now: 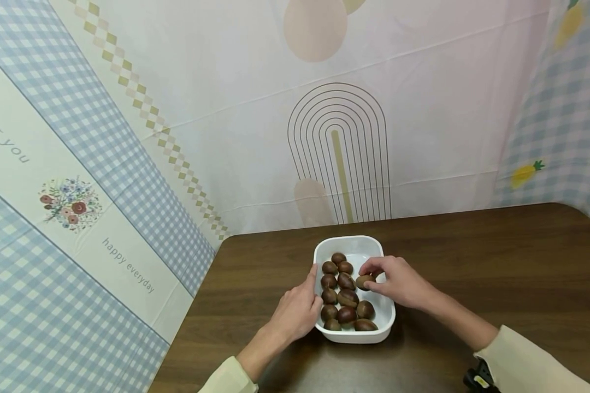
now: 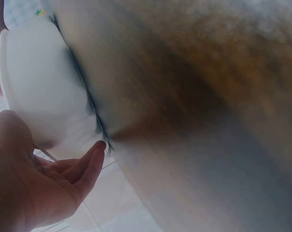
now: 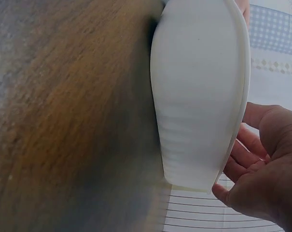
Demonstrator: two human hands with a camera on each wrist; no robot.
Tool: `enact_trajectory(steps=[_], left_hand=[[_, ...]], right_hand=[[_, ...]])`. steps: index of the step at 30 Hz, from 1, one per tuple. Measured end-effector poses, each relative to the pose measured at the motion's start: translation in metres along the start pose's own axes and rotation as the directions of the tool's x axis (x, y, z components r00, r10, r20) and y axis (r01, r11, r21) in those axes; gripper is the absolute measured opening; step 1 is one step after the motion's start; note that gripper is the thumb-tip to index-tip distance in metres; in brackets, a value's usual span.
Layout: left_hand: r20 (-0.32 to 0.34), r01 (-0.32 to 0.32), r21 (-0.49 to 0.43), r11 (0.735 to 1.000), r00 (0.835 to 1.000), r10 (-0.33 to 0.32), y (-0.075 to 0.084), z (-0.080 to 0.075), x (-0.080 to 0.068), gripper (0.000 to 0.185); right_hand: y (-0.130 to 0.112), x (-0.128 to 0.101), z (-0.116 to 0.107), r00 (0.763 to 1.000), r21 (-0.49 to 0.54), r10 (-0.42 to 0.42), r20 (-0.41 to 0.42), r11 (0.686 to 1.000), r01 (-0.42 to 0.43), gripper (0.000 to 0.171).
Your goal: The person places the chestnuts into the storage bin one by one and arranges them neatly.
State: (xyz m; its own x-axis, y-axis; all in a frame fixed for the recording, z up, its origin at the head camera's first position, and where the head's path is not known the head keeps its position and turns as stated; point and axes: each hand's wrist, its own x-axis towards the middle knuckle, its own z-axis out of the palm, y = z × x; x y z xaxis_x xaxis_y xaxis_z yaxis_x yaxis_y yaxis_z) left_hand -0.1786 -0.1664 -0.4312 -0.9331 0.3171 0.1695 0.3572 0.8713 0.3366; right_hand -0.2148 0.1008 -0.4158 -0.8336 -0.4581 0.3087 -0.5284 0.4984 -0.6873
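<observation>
A white, deep rectangular dish (image 1: 356,338) stands on the table with several brown chestnuts (image 1: 347,298) in it, mostly in rows along its left side and near end. My right hand (image 1: 398,281) reaches over the dish's right rim and pinches one chestnut (image 1: 364,282) between thumb and fingers. Against the left side of the dish rests my left hand (image 1: 297,308), its index finger extended along the rim. The left wrist view has the left hand (image 2: 49,179) beside the dish wall (image 2: 44,72). In the right wrist view, the dish wall (image 3: 199,82) hides the chestnuts from sight.
The dark brown wooden table (image 1: 472,262) extends to both sides of the dish. Behind it hangs a pale printed cloth (image 1: 236,136), with blue checked cloth (image 1: 142,218) on the left and more checks at the right.
</observation>
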Motion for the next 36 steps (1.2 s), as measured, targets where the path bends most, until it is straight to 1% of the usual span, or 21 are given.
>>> enact_trajectory(steps=[3,5,9,12,20,23,25,30,33,36], left_hand=[[0.000,0.001,0.001,1.000,1.000,-0.001,0.000,0.000,0.000,0.069],[-0.001,0.001,0.003,1.000,1.000,-0.001,0.000,0.000,0.000,0.069],[0.001,0.002,0.004,1.000,1.000,-0.002,0.000,0.000,0.001,0.069],[0.001,0.000,0.005,1.000,1.000,0.000,0.000,0.000,0.000,0.069],[0.001,-0.002,0.001,1.000,1.000,0.002,0.001,-0.001,0.000,0.069],[0.006,0.002,-0.003,1.000,1.000,-0.002,0.000,-0.001,0.000,0.069],[0.007,0.003,-0.003,1.000,1.000,-0.003,0.000,0.000,0.000,0.069],[0.008,0.001,-0.002,1.000,1.000,-0.001,0.000,0.001,0.001,0.070],[0.005,-0.001,-0.002,1.000,1.000,0.001,0.000,0.000,0.001,0.070],[0.001,-0.003,0.001,1.000,1.000,0.003,0.000,0.000,0.001,0.070]], right_hand=[[0.000,0.002,0.002,0.999,-0.043,-0.027,0.023,0.999,0.028,0.013],[0.000,0.003,0.003,0.998,-0.095,-0.052,0.045,0.994,0.056,0.013],[-0.001,0.004,0.007,0.992,-0.216,-0.096,0.086,0.970,0.113,0.012],[-0.002,0.005,0.008,0.989,-0.256,-0.107,0.103,0.958,0.131,0.011],[-0.002,0.010,0.011,0.986,-0.272,-0.092,0.138,0.954,0.127,0.005],[-0.001,0.014,0.011,0.984,-0.275,-0.085,0.153,0.953,0.125,0.008],[0.001,0.015,0.012,0.982,-0.279,-0.098,0.159,0.950,0.140,0.009],[0.005,0.017,0.015,0.985,-0.263,-0.100,0.141,0.955,0.135,0.010],[0.006,0.016,0.017,0.991,-0.229,-0.064,0.120,0.969,0.090,0.013],[0.005,0.014,0.019,0.994,-0.208,-0.034,0.104,0.977,0.055,0.016]])
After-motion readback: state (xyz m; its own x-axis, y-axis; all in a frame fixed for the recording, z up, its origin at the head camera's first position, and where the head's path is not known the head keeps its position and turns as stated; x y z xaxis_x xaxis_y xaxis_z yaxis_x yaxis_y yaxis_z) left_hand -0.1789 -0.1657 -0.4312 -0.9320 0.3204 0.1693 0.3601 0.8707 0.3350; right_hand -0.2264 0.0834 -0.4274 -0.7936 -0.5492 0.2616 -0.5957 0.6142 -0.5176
